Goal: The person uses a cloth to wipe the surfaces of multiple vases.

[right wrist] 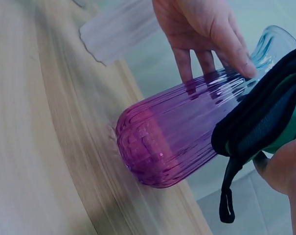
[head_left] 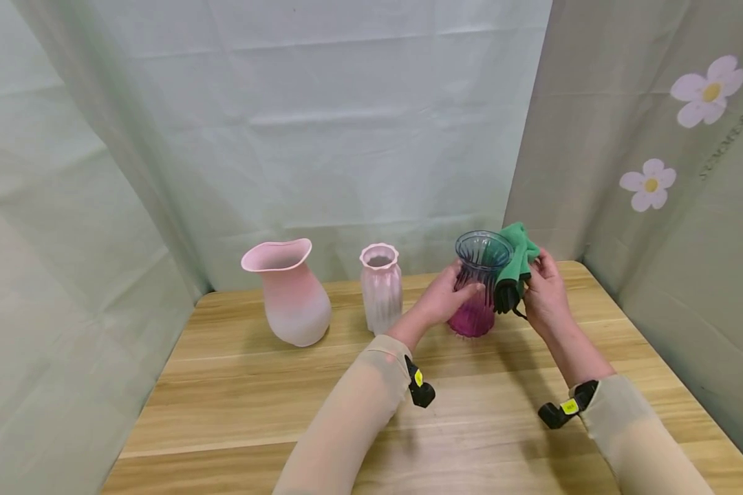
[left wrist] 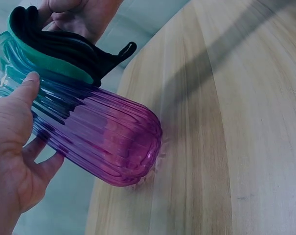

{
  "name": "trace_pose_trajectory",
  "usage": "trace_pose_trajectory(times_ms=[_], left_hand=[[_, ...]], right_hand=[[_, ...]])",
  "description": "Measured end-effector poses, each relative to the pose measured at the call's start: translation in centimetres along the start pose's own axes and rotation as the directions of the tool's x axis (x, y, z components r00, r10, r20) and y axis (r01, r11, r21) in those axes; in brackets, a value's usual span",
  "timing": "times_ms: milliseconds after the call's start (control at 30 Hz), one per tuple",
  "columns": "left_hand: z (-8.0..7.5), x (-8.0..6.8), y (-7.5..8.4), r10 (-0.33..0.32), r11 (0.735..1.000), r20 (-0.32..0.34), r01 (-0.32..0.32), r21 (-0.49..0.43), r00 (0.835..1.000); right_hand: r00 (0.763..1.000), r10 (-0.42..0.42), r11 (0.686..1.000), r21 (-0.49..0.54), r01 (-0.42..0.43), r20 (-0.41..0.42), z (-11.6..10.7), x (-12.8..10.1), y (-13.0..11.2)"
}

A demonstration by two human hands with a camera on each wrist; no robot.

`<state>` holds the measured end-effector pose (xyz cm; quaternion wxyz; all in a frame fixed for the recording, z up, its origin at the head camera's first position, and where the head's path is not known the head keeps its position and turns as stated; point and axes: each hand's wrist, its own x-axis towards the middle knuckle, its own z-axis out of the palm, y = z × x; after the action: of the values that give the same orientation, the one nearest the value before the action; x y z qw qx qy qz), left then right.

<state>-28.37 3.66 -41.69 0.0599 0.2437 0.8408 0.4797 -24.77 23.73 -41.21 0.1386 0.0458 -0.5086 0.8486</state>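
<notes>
A ribbed glass vase [head_left: 478, 285], blue at the rim and magenta at the base, stands on the wooden table [head_left: 285, 412]. My left hand [head_left: 448, 295] holds its left side, fingers and thumb wrapped round the ribbed glass vase [left wrist: 96, 134]. My right hand [head_left: 545, 292] grips a folded green and black cloth [head_left: 515, 265] and presses it against the vase's right side near the rim. The wrist views show the cloth [left wrist: 55, 49] lying on the glass and its black loop [right wrist: 227, 196] hanging down beside the vase [right wrist: 177, 142].
A ribbed pale pink vase [head_left: 380, 287] and a wider pink vase [head_left: 289, 292] stand to the left on the table. Pale curtains enclose the back and sides; the right one carries flower prints [head_left: 708, 89].
</notes>
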Motion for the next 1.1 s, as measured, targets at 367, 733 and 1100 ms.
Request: trace_pose_trajectory(times_ms=[367,733,1100], left_hand=[[0.0,-0.1,0.2,-0.008,1.000,0.005,0.007,0.024,1.000],[0.0,0.1,0.1,0.040,0.999,-0.004,-0.040,0.002,0.999],[0.1,0.3,0.1,0.025,1.000,-0.007,-0.025,0.013,1.000]], right_hand=[[0.998,0.062,0.994,-0.094,-0.062,0.001,-0.2,0.0,0.6],[0.997,-0.041,0.887,-0.457,0.064,0.061,-1.2,-1.0,2.8],[0.989,0.141,0.732,-0.667,-0.138,-0.050,-4.8,-1.6,6.0]])
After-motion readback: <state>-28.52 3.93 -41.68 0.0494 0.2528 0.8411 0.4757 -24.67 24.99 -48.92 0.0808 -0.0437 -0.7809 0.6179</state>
